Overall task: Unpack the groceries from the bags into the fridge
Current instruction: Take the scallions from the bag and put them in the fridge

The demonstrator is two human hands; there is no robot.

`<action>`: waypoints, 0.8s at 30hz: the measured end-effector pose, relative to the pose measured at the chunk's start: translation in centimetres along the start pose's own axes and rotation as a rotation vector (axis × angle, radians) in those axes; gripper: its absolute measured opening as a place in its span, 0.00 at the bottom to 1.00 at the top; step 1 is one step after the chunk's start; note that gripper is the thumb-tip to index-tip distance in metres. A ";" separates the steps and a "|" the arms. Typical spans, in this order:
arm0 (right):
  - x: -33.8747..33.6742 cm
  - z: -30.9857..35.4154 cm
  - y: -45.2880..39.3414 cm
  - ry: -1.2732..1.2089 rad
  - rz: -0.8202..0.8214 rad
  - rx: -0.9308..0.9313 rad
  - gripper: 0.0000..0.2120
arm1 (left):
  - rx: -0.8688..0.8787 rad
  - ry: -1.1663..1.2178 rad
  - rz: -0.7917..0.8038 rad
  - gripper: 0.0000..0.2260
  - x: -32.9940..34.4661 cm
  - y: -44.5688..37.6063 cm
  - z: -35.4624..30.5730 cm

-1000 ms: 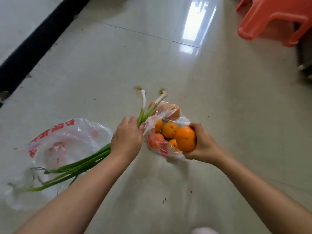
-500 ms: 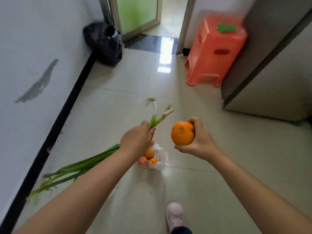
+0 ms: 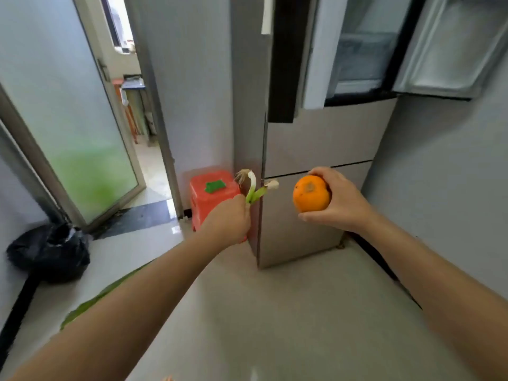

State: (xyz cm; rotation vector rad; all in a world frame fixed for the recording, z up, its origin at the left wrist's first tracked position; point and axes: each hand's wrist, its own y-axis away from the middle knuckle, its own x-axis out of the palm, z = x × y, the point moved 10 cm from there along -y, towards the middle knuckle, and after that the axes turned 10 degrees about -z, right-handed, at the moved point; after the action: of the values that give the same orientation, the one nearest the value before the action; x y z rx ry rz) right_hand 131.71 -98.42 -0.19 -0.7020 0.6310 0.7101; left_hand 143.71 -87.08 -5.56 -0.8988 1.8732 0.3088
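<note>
**Both hands full at the fridge**

Since half a second ago the view has swung up from the floor: the bag of fruit is gone from sight and the fridge now fills the frame, its upper doors open. The right hand wraps closed around 1 orange, round, dimpled, with a dark blemish. The left hand is fisted on 2 spring onions, white bulbs up, limp green leaves trailing low beneath the forearm. Those leaves could drag, snag or snap. With neither hand free, the smooth orange could slip. A red plastic stool stands just beside the fridge.
</note>
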 end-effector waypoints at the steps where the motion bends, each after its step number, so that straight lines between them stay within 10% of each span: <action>1: -2.9 -1.1 -1.1 0.017 -0.027 -0.001 0.34 | 0.040 -0.004 -0.011 0.15 -0.3 -1.6 -3.0; 12: -29.9 -16.2 -11.6 0.021 -0.325 0.051 0.30 | 0.242 0.151 -0.076 0.15 1.6 -17.8 -32.0; 24: -37.4 -26.9 -28.3 0.092 -0.405 0.007 0.32 | 0.123 0.439 -0.309 0.16 3.1 -40.0 -43.5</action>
State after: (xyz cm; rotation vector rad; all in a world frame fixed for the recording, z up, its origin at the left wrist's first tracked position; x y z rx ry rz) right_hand 123.25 -147.72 20.29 -0.8290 0.5522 0.3027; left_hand 141.70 -140.79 19.15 -1.2226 2.0784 -0.2081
